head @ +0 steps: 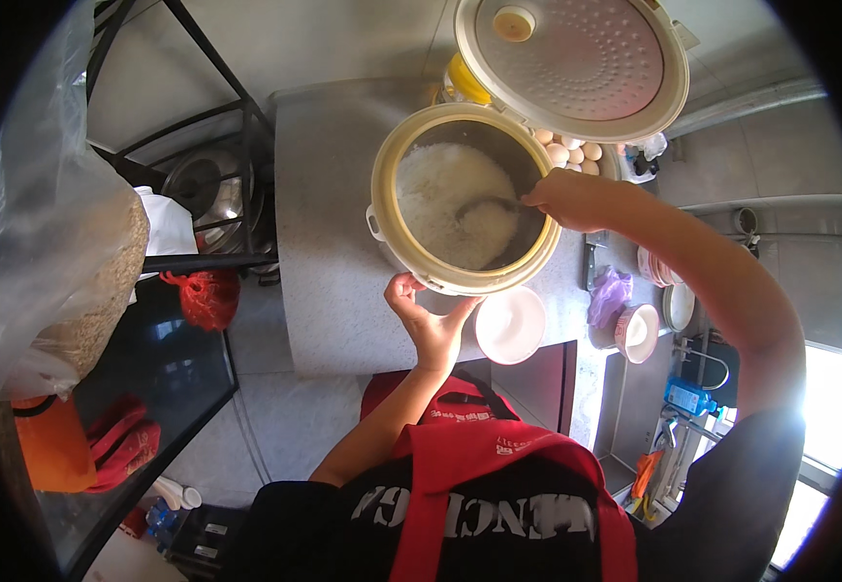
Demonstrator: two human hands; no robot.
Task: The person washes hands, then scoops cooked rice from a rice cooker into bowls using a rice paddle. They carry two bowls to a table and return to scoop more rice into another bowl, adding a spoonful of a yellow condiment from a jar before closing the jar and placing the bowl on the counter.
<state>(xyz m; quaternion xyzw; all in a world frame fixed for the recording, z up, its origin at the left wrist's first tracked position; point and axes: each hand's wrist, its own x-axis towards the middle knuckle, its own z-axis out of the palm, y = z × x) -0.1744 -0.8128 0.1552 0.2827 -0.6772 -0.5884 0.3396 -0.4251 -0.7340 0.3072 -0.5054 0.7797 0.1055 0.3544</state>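
Observation:
An uncovered rice cooker (pixel 384 211) stands on the grey countertop (pixel 319 291), its lid (pixel 581 65) raised at the back. White cooked rice (pixel 435 189) lies in its pot. My right hand (pixel 573 200) reaches over the cooker's right rim and grips a rice scoop (pixel 490 204), whose head is in the rice. My left hand (pixel 432 320) is at the cooker's front, fingers and thumb spread against its lower edge. Just right of that hand is an empty pale pink bowl (pixel 510 325), close below the cooker.
Eggs (pixel 573 154) sit in a container behind the cooker. On the right are a knife (pixel 590 265), a purple plastic bag (pixel 610 297), a smaller bowl (pixel 637 333) and a sink (pixel 617 415). A black metal rack (pixel 246 182) stands left.

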